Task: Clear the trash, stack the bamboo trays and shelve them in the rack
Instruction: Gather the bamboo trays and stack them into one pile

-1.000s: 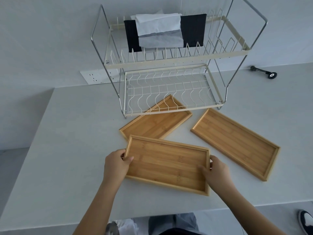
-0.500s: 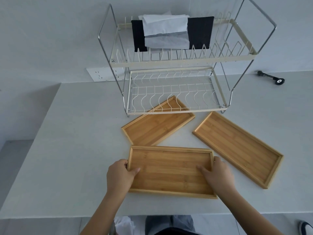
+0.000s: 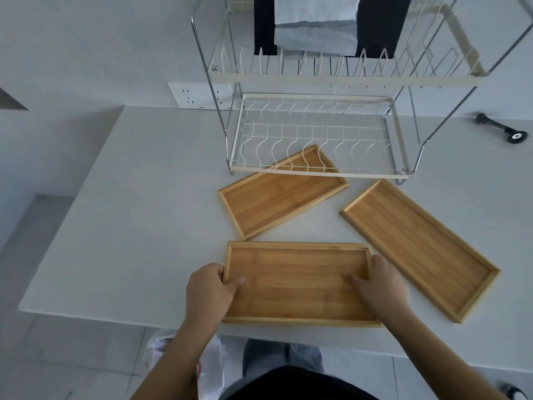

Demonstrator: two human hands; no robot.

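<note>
Near tray: rectangular bamboo tray (image 3: 294,281) on the white table (image 3: 129,226), in front of the two-tier wire rack (image 3: 317,134).
My left hand (image 3: 209,287): gripping its left rim.
My right hand (image 3: 380,287): gripping its right rim.
Other bamboo trays: one (image 3: 277,197) partly under the rack, one (image 3: 418,246) at its right.

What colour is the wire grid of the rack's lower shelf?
White, with a cream frame; the lower shelf shows best in the head view.

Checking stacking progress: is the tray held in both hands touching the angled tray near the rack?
Apart. The head view shows bare table between the held tray far rim and the angled tray nearest corner; both hands grip the held tray only.
</note>
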